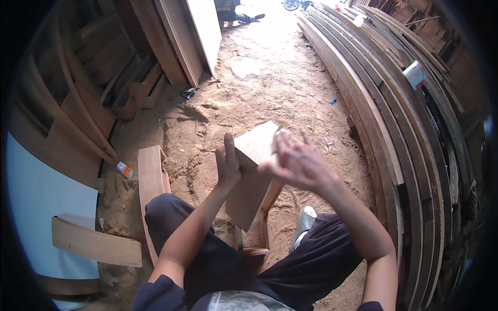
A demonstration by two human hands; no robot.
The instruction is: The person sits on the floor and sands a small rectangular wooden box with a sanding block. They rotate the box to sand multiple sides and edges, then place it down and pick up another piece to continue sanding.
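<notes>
At mid-frame the left hand (228,165) grips the left edge of a flat, light-brown rectangular wooden panel (252,179), fingers curled shut around it. The right hand (296,161), blurred, is spread open against its right side, holding nothing. With only one hand gripping, the panel could probably tip onto the sawdust floor (270,83). A small orange-and-white packet (124,170) lies at left; a white tub (415,74) sits on the stacked curved planks (394,135) at upper right.
</notes>
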